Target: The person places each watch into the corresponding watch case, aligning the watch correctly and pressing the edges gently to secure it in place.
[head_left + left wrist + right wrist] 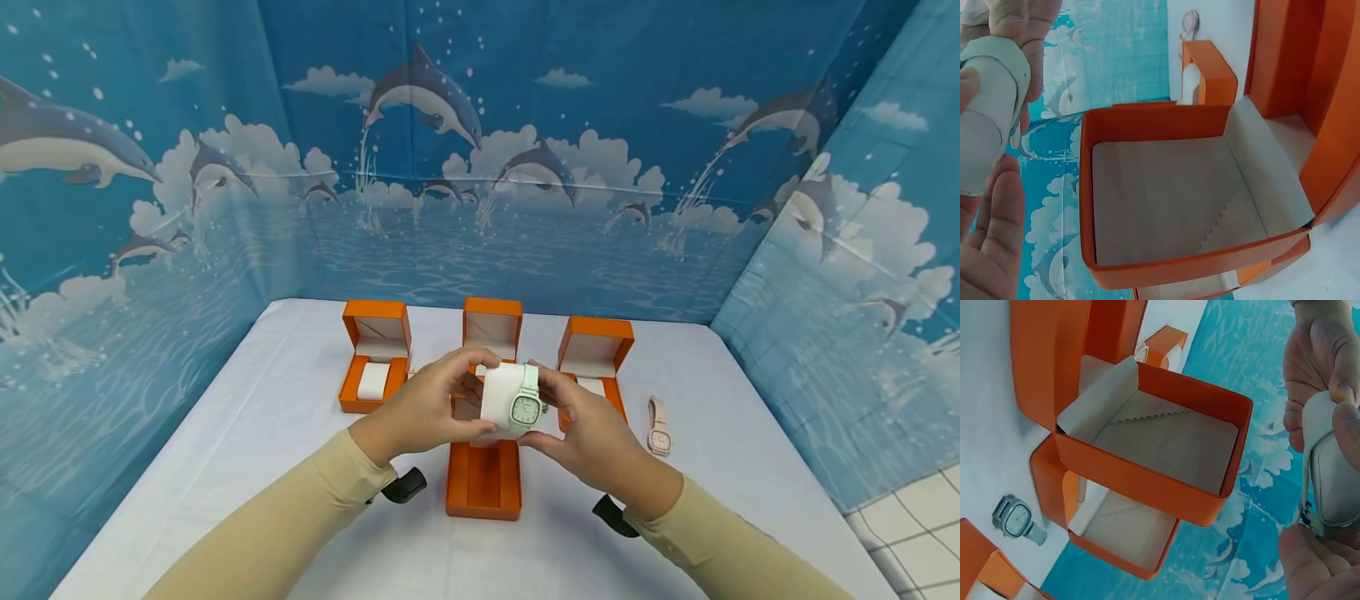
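Observation:
A wristwatch [526, 409] with a mint-green strap and a squarish dial is wrapped around a white watch cushion [497, 394], held up over the table. My left hand [432, 402] grips the cushion's left side, thumb below and fingers above. From the right, my right hand [594, 431] pinches the watch with its fingertips at the top of the strap and its thumb at the bottom. The strap [1017, 53] curves over the cushion [988, 103] in the left wrist view. Below both hands stands an orange watch box [483, 510] with its lid up; the hands hide part of it.
Three more orange boxes stand lid-up behind: a left box [349, 390], a middle box [492, 305] and a right box [619, 333]. A pink watch [659, 440] lies at the right on the white cloth [720, 392]. The right wrist view shows a grey-looking watch [1016, 519] between boxes.

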Action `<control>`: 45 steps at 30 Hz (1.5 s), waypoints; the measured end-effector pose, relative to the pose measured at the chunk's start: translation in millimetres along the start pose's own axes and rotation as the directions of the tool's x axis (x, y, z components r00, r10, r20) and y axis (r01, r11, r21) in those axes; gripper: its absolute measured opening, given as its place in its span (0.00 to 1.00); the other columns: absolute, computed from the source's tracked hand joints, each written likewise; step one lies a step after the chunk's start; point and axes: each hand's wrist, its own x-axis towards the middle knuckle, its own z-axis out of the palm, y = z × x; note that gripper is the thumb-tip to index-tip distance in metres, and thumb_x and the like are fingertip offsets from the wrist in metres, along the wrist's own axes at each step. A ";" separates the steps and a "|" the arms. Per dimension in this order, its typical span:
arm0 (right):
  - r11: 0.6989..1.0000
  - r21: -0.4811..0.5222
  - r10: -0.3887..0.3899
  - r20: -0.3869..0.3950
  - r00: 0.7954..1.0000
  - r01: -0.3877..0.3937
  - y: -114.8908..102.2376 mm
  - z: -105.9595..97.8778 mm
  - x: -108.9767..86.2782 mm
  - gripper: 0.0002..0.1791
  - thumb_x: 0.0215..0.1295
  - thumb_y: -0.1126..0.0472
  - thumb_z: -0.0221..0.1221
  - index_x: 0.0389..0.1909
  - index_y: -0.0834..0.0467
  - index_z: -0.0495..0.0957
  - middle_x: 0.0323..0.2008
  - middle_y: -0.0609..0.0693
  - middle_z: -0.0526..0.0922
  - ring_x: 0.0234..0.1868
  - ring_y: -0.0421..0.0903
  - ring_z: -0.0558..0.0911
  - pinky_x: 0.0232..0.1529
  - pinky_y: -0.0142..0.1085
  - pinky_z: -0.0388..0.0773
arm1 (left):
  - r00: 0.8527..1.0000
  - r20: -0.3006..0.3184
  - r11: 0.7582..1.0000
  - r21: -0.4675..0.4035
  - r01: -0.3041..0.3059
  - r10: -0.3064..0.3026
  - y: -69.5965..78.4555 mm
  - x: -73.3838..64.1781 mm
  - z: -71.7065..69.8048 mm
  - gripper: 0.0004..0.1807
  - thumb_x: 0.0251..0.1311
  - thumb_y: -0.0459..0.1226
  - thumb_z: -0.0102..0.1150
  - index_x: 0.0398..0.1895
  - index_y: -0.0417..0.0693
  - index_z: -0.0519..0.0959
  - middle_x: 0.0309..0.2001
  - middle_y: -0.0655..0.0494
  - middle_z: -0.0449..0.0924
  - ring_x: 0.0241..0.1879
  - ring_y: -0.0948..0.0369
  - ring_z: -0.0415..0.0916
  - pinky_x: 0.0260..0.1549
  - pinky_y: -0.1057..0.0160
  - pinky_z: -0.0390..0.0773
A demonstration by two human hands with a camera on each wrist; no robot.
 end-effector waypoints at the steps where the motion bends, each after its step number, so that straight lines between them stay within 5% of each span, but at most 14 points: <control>1: 1.000 0.001 0.002 0.006 1.000 -0.002 -0.2 0.2 -0.1 0.50 0.54 0.61 0.80 0.76 0.61 0.64 0.65 0.52 0.82 0.62 0.51 0.86 0.61 0.45 0.84 | 1.000 0.005 1.000 0.005 0.003 -0.003 -0.1 0.1 -0.2 0.38 0.60 0.33 0.77 0.70 0.54 0.68 0.63 0.57 0.76 0.50 0.62 0.82 0.52 0.61 0.87; 14: 0.999 -0.018 0.042 0.052 0.998 -0.041 -9.0 -1.6 1.3 0.51 0.57 0.61 0.78 0.78 0.62 0.60 0.66 0.52 0.80 0.62 0.51 0.86 0.61 0.45 0.83 | 1.000 0.010 0.993 0.114 -0.018 0.017 5.2 2.1 -0.2 0.33 0.59 0.36 0.78 0.66 0.55 0.72 0.63 0.61 0.74 0.46 0.64 0.81 0.49 0.66 0.87; 28: 0.997 -0.048 0.066 0.066 0.996 -0.063 -11.6 -3.3 4.6 0.47 0.58 0.60 0.78 0.76 0.59 0.64 0.63 0.50 0.82 0.60 0.50 0.87 0.59 0.43 0.85 | 0.996 -0.016 0.982 0.170 -0.080 0.084 2.9 4.2 4.8 0.31 0.59 0.35 0.78 0.64 0.49 0.74 0.65 0.57 0.73 0.46 0.60 0.81 0.49 0.59 0.88; 39: 1.000 0.011 0.024 0.054 0.998 -0.025 -4.6 -7.2 2.5 0.50 0.57 0.62 0.78 0.76 0.63 0.60 0.69 0.56 0.78 0.64 0.53 0.85 0.62 0.45 0.83 | 1.000 0.002 0.996 0.080 -0.027 0.026 4.1 6.3 5.6 0.35 0.59 0.33 0.77 0.69 0.51 0.71 0.69 0.57 0.73 0.52 0.60 0.81 0.53 0.57 0.87; 45: 0.999 0.012 0.038 0.074 0.997 -0.039 -3.5 -8.6 3.6 0.49 0.56 0.62 0.79 0.75 0.62 0.62 0.70 0.55 0.77 0.65 0.52 0.84 0.62 0.43 0.83 | 0.999 0.021 0.994 0.100 -0.037 0.035 4.2 6.1 5.2 0.35 0.60 0.33 0.77 0.69 0.51 0.72 0.71 0.57 0.71 0.52 0.61 0.80 0.53 0.59 0.87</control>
